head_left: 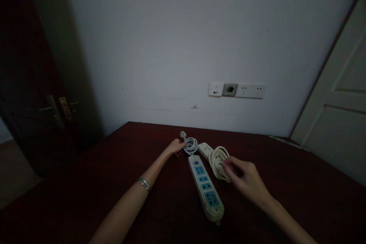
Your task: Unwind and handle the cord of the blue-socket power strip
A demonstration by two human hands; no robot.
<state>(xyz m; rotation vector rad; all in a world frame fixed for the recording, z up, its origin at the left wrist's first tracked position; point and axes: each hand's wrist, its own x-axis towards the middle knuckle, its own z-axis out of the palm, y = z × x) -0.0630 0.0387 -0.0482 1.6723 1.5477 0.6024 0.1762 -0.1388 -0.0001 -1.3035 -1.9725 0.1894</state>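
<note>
A long white power strip [203,187] with blue socket panels lies on the dark red table, angled toward me. Its pale cord [191,145] is coiled at the far end, with the plug [183,134] just beyond. My left hand [175,147] is closed at the left side of that coil, thumb and finger on the cord. To the right rests a second, cream power strip [205,150], partly covered by its own coiled cream cord [219,160]. My right hand [243,173] pinches the right side of this cream coil; its fingertips hide part of the loops.
The table [137,145] meets a pale wall with a row of wall sockets [248,91]. A flat thin strip [288,143] lies along the table's back right edge. A dark door with a handle [54,108] stands at left, a white door [343,110] at right.
</note>
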